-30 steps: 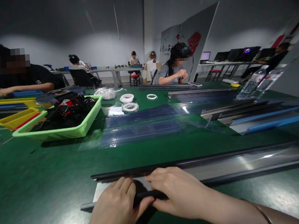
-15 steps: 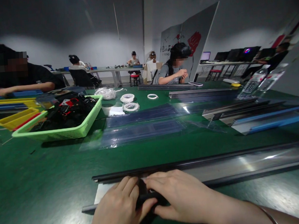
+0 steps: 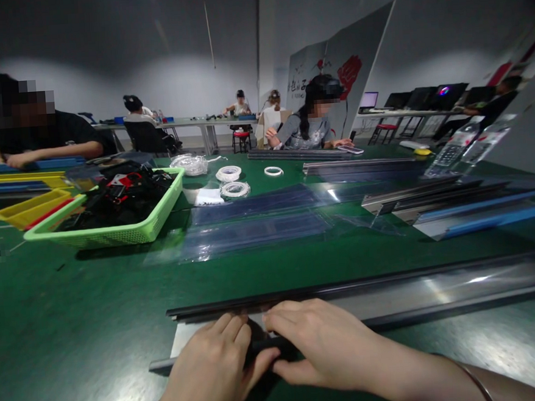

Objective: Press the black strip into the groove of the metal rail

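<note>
A long channel-shaped strip (image 3: 420,290) with black edges and a shiny pale inside lies across the front of the green table. Near its left end, my left hand (image 3: 215,363) grips the near black edge, thumb on the outside and fingers curled over into the channel. Close beside it, my right hand (image 3: 318,343) pinches the same edge in a similar way, fingers inside and thumb below. The two thumbs almost meet. My fingertips are partly hidden inside the channel.
A green basket (image 3: 158,214) of black and red parts stands at the left. Clear plastic sleeves (image 3: 261,234) lie mid-table, with white tape rolls (image 3: 229,174) behind. More strips (image 3: 451,212) and water bottles (image 3: 456,147) are at the right. A co-worker (image 3: 317,117) sits across.
My hands keep their grip on the strip's near edge, with hardly any shift. The co-worker across has lowered one hand toward the phone on the table and moved the other outward.
</note>
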`<state>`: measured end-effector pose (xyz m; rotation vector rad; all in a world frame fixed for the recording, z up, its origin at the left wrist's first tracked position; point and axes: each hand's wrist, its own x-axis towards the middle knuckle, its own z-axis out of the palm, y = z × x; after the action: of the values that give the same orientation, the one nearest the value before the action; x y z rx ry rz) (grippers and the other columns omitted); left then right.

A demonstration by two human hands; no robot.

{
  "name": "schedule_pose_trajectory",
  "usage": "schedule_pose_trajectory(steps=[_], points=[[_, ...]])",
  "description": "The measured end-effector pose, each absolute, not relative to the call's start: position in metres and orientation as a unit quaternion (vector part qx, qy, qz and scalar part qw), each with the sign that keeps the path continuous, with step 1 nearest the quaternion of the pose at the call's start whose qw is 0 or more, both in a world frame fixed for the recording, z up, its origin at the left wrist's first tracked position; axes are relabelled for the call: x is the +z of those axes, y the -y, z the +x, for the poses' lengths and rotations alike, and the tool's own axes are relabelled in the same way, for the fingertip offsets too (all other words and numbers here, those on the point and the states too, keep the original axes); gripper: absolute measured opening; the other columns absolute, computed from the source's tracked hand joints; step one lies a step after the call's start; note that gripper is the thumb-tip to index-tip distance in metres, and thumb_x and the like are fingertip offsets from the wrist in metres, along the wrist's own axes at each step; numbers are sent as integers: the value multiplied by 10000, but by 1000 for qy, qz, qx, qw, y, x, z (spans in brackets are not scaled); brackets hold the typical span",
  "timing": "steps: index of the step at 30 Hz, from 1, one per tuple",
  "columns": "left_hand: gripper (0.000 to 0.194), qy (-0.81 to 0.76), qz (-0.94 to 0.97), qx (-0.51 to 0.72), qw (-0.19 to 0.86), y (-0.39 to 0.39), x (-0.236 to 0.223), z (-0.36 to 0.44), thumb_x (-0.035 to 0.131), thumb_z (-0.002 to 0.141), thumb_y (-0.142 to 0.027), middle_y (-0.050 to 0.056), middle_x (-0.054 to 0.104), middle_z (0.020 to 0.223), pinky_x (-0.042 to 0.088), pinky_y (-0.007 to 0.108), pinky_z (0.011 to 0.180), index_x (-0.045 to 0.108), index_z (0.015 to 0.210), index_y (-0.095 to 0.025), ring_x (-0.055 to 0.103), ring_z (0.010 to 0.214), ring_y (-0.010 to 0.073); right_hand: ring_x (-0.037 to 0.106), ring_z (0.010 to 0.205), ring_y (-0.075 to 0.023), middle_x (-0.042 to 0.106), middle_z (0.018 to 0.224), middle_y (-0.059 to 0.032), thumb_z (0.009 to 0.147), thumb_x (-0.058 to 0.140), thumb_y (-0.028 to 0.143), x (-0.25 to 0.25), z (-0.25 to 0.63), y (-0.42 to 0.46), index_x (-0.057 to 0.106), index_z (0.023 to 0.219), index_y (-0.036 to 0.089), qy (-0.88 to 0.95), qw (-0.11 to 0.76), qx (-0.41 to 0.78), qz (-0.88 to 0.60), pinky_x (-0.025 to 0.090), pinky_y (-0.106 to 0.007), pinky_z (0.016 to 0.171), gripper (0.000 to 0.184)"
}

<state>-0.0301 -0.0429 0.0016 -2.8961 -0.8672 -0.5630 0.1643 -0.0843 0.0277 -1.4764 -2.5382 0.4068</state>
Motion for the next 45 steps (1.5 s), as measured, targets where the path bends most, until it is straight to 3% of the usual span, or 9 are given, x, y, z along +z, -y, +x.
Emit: schedule_pose_trajectory(steps=[16,23,35,45], points=[[209,289,-938,-188,39,43,0,-31,535,833,-361,57,618,743,515,360,528,602,793,-167,604,668,232,564,797,-199,612,837,-32,755,605,401,21,163,86,551,881,177,850,60,38,-522,440,-293,679,263],[223,300,-935,-182,45,45,2,-30,534,827,-364,46,601,697,493,311,553,593,748,-164,593,653,205,578,775,-214,615,786,-49,775,597,408,15,162,89,557,833,160,849,67,-15,-524,453,-312,682,258],[231,295,-938,-175,51,45,0,-30,520,841,-369,60,612,725,513,342,562,602,796,-159,604,668,220,563,836,-186,606,895,-36,819,549,331,27,164,88,541,942,175,868,67,59,-489,441,-279,694,199],[215,282,-938,-186,74,45,0,-31,525,831,-357,54,607,696,510,333,528,590,765,-163,604,636,217,551,773,-178,592,825,-19,776,571,382,23,165,89,540,854,190,840,69,68,-534,424,-269,665,210]])
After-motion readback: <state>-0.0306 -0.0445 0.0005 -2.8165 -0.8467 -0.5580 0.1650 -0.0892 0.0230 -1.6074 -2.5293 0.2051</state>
